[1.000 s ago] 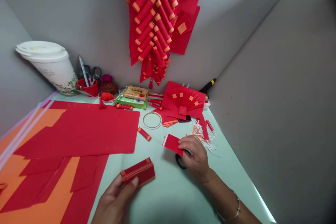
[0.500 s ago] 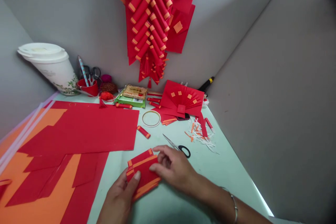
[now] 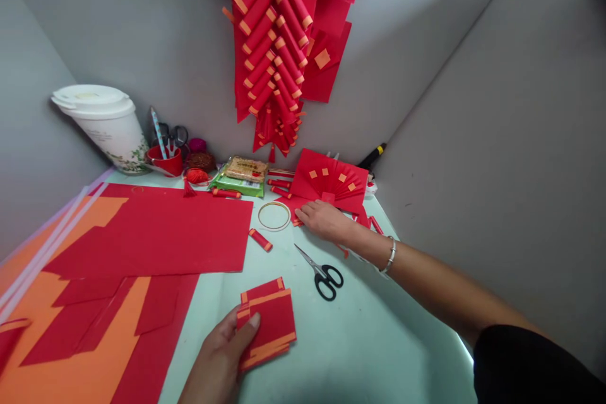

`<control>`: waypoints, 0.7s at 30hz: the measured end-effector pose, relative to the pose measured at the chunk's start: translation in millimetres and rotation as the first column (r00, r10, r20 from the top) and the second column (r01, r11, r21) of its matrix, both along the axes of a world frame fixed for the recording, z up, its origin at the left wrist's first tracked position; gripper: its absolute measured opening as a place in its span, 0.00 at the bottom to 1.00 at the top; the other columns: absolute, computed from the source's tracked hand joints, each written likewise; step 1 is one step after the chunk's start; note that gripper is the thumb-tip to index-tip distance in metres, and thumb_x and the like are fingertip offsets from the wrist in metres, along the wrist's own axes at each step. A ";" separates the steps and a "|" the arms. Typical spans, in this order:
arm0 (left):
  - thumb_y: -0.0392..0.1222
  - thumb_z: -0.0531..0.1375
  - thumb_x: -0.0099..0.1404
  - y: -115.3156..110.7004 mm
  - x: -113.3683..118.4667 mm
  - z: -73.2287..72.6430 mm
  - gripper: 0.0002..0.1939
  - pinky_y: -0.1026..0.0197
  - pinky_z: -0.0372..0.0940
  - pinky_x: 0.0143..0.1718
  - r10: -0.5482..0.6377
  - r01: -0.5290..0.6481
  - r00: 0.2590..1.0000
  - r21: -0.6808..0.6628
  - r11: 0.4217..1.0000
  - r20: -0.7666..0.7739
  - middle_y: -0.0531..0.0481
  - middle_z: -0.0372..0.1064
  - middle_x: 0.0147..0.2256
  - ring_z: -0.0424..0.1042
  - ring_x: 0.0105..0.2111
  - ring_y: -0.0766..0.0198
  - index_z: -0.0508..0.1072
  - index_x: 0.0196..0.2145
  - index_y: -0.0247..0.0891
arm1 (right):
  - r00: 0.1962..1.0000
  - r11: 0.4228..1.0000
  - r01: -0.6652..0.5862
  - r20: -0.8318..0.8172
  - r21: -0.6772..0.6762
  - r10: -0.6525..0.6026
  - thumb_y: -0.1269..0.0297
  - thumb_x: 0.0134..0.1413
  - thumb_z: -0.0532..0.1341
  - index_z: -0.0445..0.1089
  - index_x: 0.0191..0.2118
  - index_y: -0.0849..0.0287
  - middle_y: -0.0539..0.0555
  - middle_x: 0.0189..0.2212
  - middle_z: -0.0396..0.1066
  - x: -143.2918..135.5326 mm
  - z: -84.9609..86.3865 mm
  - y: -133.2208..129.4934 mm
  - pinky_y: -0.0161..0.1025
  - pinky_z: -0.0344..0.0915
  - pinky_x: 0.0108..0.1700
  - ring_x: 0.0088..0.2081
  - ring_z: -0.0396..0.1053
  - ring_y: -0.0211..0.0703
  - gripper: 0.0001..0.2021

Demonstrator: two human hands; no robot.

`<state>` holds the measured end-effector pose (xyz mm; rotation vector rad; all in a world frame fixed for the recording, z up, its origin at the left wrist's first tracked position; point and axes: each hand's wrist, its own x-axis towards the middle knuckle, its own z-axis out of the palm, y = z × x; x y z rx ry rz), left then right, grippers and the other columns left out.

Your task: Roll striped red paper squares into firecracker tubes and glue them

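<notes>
Several red paper cards (image 3: 277, 319) with orange trim are kept pinched, thumb on top, by the left hand (image 3: 227, 344) toward the table's (image 3: 379, 334) near edge. Right hand's (image 3: 324, 219) laid by the far right corner, finger grip hidden, can't tell.

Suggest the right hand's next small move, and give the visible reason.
The right hand should probably pinch one of the orange strips: it reaches right to them, while the left hand steadies a stack of orange-edged red cards.
</notes>
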<state>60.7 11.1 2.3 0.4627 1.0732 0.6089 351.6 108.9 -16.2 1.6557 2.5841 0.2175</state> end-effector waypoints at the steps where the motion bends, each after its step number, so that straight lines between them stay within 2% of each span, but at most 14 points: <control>1: 0.46 0.71 0.55 -0.2 -0.1 -0.3 0.18 0.52 0.76 0.41 0.006 -0.006 1.000 0.000 1.000 0.010 0.41 0.83 0.41 0.81 0.43 0.44 0.80 0.43 0.39 | 1.000 1.000 0.006 0.008 0.003 -0.006 0.77 0.65 0.56 0.71 0.47 0.66 0.65 0.41 0.75 0.4 -1.8 1.1 0.46 0.63 0.46 0.42 0.70 0.52 0.09; 8: 0.48 0.73 0.53 2.5 -2.7 -1.1 0.21 0.50 0.75 0.43 -0.059 0.059 0.998 0.000 0.998 0.035 0.40 0.83 0.41 0.79 0.46 0.41 0.81 0.43 0.37 | 0.994 0.991 0.104 -0.045 0.083 -0.101 0.76 0.66 0.55 0.72 0.48 0.64 0.63 0.41 0.76 12.7 -12.1 -1.0 0.43 0.62 0.45 0.41 0.71 0.50 0.11; 14: 0.49 0.73 0.53 2.7 -2.2 -0.6 0.21 0.51 0.75 0.42 -0.050 0.050 0.999 0.002 0.999 0.009 0.41 0.83 0.41 0.80 0.45 0.42 0.81 0.42 0.38 | 0.959 0.946 0.261 -0.161 0.193 -0.232 0.76 0.64 0.53 0.71 0.52 0.65 0.64 0.46 0.74 22.2 -7.5 0.7 0.45 0.62 0.50 0.47 0.69 0.53 0.15; 16: 0.50 0.73 0.53 1.8 -2.0 -1.5 0.21 0.52 0.75 0.42 -0.037 0.037 0.999 0.002 0.999 0.003 0.41 0.83 0.40 0.80 0.44 0.42 0.81 0.42 0.37 | 0.962 0.952 0.242 -0.173 0.185 -0.211 0.74 0.65 0.54 0.72 0.50 0.65 0.63 0.45 0.74 23.0 -5.6 -0.1 0.44 0.62 0.50 0.47 0.68 0.52 0.13; 21: 0.51 0.73 0.50 0.7 -0.9 -5.2 0.22 0.52 0.75 0.41 0.000 0.000 1.000 -0.003 1.000 -0.021 0.40 0.83 0.39 0.81 0.43 0.42 0.80 0.40 0.37 | 0.988 0.994 0.067 -0.145 0.087 -0.054 0.70 0.64 0.58 0.74 0.48 0.60 0.60 0.43 0.74 17.5 -4.5 -6.4 0.42 0.62 0.46 0.44 0.67 0.49 0.10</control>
